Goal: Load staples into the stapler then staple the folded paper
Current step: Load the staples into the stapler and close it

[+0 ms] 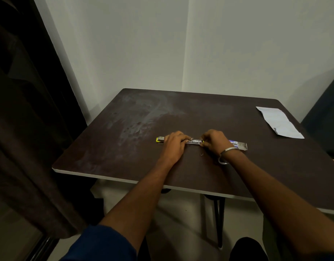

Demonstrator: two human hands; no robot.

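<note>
1. Stapler point(194, 141) lies opened out flat mid-table point(124, 147), its yellow end point(159, 139) poking out left.
2. Left hand point(174, 146) presses down on it, fingers curled over the metal.
3. Right hand point(213, 141) pinches at the magazine, perhaps staples; too small to tell.
4. Folded paper point(280, 122) rests well apart, far right.

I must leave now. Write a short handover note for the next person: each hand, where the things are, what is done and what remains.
Left hand and right hand: both on the stapler, lying at the middle of the table; grips partly hidden.
Staple box: just behind the right hand.
Folded paper: far right corner, untouched.
Done: cannot tell whether staples are in.
Left: finish loading, then staple the paper.
</note>
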